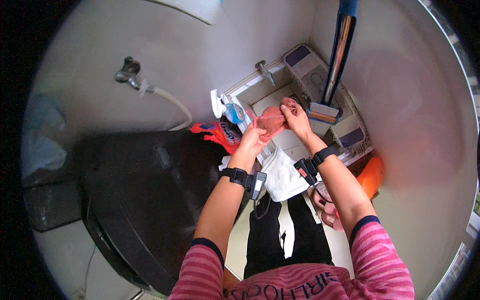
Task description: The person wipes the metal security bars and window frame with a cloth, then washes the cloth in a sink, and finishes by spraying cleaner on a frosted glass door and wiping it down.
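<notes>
Both of my hands hold a reddish-pink cloth item (270, 122), possibly a sock, above a tiled basin (268, 103). My left hand (254, 139) grips its near end, thumb on top. At the far end, my right hand (296, 118) pinches the fabric between thumb and fingers. A white cloth (281, 176) hangs over the basin's near edge, below my wrists. Beyond the cloth item, a metal tap (265, 72) sticks out of the wall. Part of the basin floor is hidden behind my hands.
A spray bottle with blue liquid (233, 111) and a red plastic bag (217, 134) sit by the basin's left side. A flat mop (324, 90) leans at the right. A black appliance (142, 202) stands left, below a wall valve with hose (131, 73). Something orange (371, 176) lies right.
</notes>
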Demonstrator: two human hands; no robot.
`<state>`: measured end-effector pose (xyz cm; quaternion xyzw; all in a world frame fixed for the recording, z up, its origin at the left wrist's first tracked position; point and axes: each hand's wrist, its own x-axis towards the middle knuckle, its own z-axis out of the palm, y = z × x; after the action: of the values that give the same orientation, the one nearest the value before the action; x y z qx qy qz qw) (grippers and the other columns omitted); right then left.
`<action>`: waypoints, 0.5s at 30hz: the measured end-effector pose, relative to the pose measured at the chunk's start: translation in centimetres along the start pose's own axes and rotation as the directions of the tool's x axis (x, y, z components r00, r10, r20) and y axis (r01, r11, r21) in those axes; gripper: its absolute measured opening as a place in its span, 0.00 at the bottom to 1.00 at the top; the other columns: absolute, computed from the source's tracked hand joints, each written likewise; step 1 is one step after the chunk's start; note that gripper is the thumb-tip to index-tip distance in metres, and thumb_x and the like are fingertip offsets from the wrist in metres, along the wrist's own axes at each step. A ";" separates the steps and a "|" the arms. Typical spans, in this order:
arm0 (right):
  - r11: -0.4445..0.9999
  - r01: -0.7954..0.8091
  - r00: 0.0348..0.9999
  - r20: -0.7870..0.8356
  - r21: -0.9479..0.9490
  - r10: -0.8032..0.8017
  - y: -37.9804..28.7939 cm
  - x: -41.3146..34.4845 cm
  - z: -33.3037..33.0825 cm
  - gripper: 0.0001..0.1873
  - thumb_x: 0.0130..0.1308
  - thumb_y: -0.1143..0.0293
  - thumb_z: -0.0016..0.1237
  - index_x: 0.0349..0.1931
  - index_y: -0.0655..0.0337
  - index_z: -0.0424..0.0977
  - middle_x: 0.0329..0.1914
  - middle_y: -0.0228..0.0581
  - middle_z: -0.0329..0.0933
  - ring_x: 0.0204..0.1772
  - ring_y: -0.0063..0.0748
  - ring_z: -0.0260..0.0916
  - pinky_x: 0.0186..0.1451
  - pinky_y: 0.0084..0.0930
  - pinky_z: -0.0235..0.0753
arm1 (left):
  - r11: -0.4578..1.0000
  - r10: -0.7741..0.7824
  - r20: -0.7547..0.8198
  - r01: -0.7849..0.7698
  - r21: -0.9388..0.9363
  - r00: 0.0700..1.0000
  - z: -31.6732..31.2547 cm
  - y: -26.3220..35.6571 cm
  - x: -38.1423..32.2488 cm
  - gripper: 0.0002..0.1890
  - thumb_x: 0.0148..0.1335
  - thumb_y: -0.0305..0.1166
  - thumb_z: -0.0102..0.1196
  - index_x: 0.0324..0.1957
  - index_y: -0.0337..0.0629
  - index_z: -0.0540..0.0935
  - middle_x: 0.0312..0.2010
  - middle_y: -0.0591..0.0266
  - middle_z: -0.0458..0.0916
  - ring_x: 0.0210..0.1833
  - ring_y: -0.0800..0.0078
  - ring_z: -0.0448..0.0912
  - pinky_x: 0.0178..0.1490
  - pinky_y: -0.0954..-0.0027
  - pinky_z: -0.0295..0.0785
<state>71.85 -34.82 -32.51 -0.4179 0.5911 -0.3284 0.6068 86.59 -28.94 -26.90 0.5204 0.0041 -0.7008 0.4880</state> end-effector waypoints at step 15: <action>0.687 0.436 0.864 0.058 -0.582 -0.500 5.0 16.0 3.1 0.24 0.57 0.65 0.54 0.51 0.69 0.70 0.43 0.51 0.75 0.45 0.44 0.73 0.49 0.31 0.72 | 0.953 0.130 -0.023 -0.131 -0.273 0.991 -4.7 -6.1 22.8 0.28 0.50 0.13 0.38 0.57 0.35 0.63 0.56 0.50 0.69 0.58 0.55 0.69 0.62 0.57 0.66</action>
<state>75.83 -46.55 -44.26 -0.7002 0.5666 -0.2990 0.3151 86.27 -38.82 -48.82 0.4489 0.0678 -0.6584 0.6004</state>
